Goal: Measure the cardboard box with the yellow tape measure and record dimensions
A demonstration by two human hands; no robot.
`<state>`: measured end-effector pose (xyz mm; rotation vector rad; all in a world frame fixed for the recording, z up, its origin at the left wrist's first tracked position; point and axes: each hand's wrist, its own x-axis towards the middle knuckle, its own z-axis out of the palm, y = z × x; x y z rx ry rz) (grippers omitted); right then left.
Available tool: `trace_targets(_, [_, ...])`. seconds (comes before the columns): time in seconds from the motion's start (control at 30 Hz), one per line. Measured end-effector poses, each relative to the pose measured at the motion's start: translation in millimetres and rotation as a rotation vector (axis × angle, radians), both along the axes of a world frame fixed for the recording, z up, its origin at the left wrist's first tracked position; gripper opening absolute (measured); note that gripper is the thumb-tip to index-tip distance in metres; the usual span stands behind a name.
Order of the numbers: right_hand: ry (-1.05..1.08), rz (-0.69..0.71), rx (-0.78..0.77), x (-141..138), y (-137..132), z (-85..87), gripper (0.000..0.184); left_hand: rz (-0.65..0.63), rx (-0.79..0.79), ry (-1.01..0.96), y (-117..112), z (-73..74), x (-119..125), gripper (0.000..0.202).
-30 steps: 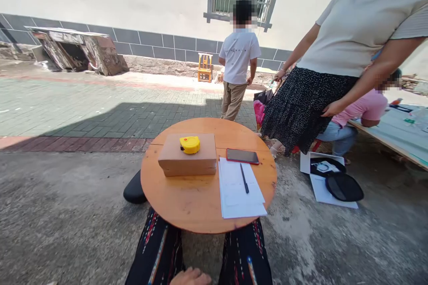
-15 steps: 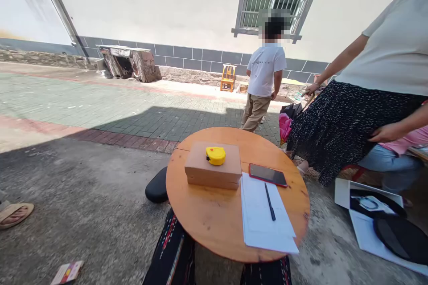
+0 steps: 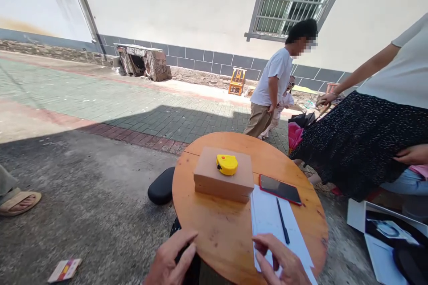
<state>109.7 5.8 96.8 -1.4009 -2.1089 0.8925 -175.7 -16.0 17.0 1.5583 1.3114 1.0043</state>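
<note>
A round wooden table [image 3: 217,240] stands in front of me. On it lies a brown cardboard box [image 3: 223,181] with a yellow tape measure [image 3: 227,164] on top. Right of the box lie a red-edged phone [image 3: 280,189] and white papers [image 3: 270,222] with a black pen [image 3: 282,226] on them. My left hand [image 3: 170,260] rests at the table's near left edge, fingers apart, holding nothing. My right hand [image 3: 282,262] lies over the near end of the papers, fingers loosely spread.
A person in a dotted black skirt [image 3: 361,142] stands close on the right. Another person in a white shirt [image 3: 272,84] walks behind the table. A black cushion [image 3: 162,185] lies left of the table, a sandalled foot [image 3: 18,202] far left, a card [image 3: 64,270] on the ground.
The view swung left and down a little. Both my hands came up into view at the table's near edge. The person in the white shirt turned and stepped to the right.
</note>
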Motion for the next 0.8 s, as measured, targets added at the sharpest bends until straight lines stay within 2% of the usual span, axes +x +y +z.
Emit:
trace_targets(0.03, [0.003, -0.052, 0.064, -5.5, 22.0, 11.3, 0.027, 0.148, 0.021, 0.025, 17.9, 7.3, -10.0, 0.036])
trace_targets(0.1, [-0.055, -0.171, 0.326, -26.1, 67.0, 32.8, 0.045, 0.353, 0.030, 0.009, 58.0, 22.9, -21.3, 0.054])
trace_targets(0.17, [-0.149, -0.182, 0.428, -51.7, 110.8, 44.4, 0.065, 0.463, -0.016, -0.083, 99.0, 33.9, -21.5, 0.074])
trace_targets(0.27, [-0.288, -0.236, 0.395, -82.3, 159.2, 38.8, 0.085, 0.442, -0.078, -0.151, 147.5, 36.2, -14.3, 0.081])
trace_targets(0.37, [-0.297, -0.242, 0.350, -92.0, 170.6, 23.7, 0.074, 0.344, -0.154, -0.178, 173.3, 30.7, -12.8, 0.080])
trace_targets(0.43, [-0.152, -0.267, 0.347, -81.1, 162.1, 18.4, 0.068, 0.261, -0.226, -0.228, 180.6, 30.6, -12.9, 0.076])
trace_targets(0.53, [0.300, -0.353, 0.246, -43.6, 146.9, 19.5, 0.062, 0.187, -0.288, -0.302, 184.4, 39.6, -8.0, 0.073])
trace_targets(0.63, [0.777, -0.573, 0.110, -6.4, 142.7, 17.3, 0.058, 0.182, -0.305, -0.284, 183.7, 53.6, 1.4, 0.076])
trace_targets(0.7, [1.023, -0.674, -0.027, 5.6, 139.7, 9.3, 0.053, 0.166, -0.296, -0.251, 176.5, 60.7, 7.1, 0.076])
trace_targets(0.8, [1.279, -0.679, -0.177, 5.6, 122.0, -6.0, 0.046, 0.173, -0.202, -0.199, 150.0, 59.2, 11.2, 0.072])
